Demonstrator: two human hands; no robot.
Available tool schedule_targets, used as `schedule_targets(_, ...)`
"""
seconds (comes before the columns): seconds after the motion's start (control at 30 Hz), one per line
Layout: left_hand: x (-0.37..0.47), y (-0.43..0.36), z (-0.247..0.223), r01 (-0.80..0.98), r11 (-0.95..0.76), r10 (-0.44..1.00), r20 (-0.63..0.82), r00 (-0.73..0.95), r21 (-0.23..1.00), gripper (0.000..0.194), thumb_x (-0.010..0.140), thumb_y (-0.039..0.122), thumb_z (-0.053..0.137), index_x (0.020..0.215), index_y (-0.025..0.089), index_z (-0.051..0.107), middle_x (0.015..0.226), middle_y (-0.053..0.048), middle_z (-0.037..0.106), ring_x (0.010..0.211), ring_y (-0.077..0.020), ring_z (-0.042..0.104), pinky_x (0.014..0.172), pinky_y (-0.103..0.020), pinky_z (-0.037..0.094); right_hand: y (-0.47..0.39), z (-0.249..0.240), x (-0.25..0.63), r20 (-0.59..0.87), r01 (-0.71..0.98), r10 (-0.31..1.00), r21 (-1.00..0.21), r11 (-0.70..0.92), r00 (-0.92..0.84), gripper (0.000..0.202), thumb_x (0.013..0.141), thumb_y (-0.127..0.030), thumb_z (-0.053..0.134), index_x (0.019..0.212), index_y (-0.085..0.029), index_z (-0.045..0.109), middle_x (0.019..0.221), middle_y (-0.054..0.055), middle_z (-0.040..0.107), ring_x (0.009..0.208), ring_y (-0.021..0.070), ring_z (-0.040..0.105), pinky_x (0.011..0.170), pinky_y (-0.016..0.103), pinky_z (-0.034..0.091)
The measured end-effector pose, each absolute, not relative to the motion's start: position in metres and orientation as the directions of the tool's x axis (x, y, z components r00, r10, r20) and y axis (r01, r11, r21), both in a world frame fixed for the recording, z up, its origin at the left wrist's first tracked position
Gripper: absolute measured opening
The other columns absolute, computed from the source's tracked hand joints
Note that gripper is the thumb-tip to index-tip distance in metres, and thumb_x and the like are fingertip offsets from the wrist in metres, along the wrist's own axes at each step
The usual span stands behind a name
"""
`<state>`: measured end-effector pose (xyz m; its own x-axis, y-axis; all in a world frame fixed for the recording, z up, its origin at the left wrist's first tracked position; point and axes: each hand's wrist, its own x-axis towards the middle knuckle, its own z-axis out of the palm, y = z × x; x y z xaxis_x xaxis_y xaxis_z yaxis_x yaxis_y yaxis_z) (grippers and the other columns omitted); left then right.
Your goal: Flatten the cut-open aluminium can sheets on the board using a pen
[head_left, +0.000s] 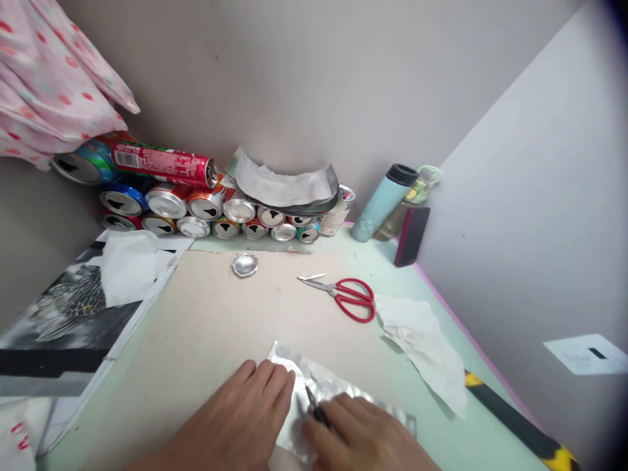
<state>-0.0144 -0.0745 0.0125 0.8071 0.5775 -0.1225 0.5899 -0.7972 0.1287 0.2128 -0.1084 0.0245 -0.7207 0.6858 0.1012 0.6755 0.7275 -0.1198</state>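
A thin silvery metal sheet (333, 379) lies on the cardboard at the near edge of the table. My left hand (250, 399) presses down on its left part, the fingers close together and bent, their tips hidden. In my right hand (363, 428) is a dark pen-like tool (316, 409), its slim pointed tip on or just above the sheet. The exact kind of tip is too small to tell. Red-handled scissors (343, 294) lie beyond the hands, blades partly apart. A small round metal piece (244, 265) rests farther back on the cardboard (220, 314).
Drink cans (240, 209) are stacked along the back wall, with curved metal sheets (284, 186) on top. A blue tumbler (385, 203) and a phone (412, 237) stand at the back right. Crumpled tissue (422, 340) and a black-yellow tool handle (515, 418) lie right, a printed picture (73, 307) left.
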Motion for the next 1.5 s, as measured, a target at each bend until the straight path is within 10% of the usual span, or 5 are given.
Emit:
schedule_targets(0.27,-0.016,-0.059,-0.004,0.341,-0.919,0.378,0.202,0.903,0.198,0.040,0.091,0.048,0.073,0.113,0.016,0.066,0.127,-0.012,0.067,0.128,-0.0318,0.055,0.110,-0.043,0.042,-0.071,-0.004,0.217,0.315,0.846,0.801,0.012,0.533,-0.509,0.029,0.102,-0.020,0.057,0.130,-0.013,0.060,0.131,0.018,0.071,0.120,0.0368,0.065,0.095,0.053,0.053)
schedule_targets(0.5,-0.008,-0.033,-0.008,0.406,-0.880,0.416,-0.011,0.909,0.248,0.056,0.079,0.039,0.087,0.122,0.017,0.059,0.123,-0.010,0.067,0.098,-0.0263,0.063,0.083,-0.037,0.050,-0.060,-0.002,0.219,0.433,0.856,0.764,0.039,0.515,-0.479,0.037,0.104,-0.027,0.057,0.135,-0.007,0.056,0.126,0.024,0.070,0.121,0.0398,0.062,0.095,0.056,0.051)
schedule_targets(0.9,-0.015,-0.021,-0.016,0.436,-0.836,0.489,0.089,0.868,0.334,0.082,0.077,0.058,0.085,0.136,0.012,0.052,0.154,-0.021,0.049,0.147,-0.0340,0.043,0.120,-0.048,0.033,-0.093,0.032,0.212,0.166,0.321,0.920,-0.902,0.287,-0.354,0.042,0.109,-0.050,0.040,0.114,-0.027,0.075,0.097,0.007,0.066,0.084,0.0205,0.064,0.072,0.030,0.052)
schedule_targets(1.13,-0.015,-0.018,-0.009,0.447,-0.833,0.481,0.026,0.876,0.325,0.091,0.079,0.064,0.080,0.143,0.007,0.047,0.154,-0.023,0.050,0.147,-0.0348,0.043,0.122,-0.050,0.028,-0.086,0.018,0.199,-0.147,0.234,0.936,-0.970,-0.073,-0.319,0.021,0.096,-0.035,0.065,0.081,-0.020,0.062,0.070,-0.002,0.055,0.063,0.0133,0.046,0.057,0.025,0.036)
schedule_targets(1.5,-0.016,-0.013,-0.010,0.425,-0.841,0.470,0.065,0.880,0.335,0.105,0.063,0.069,0.087,0.140,0.009,0.051,0.150,-0.022,0.054,0.142,-0.0343,0.048,0.121,-0.045,0.029,-0.090,0.003,0.198,-0.135,0.360,0.931,-0.933,-0.004,-0.340,0.022,0.098,-0.030,0.053,0.078,-0.022,0.046,0.075,0.000,0.053,0.068,0.0155,0.045,0.061,0.028,0.038)
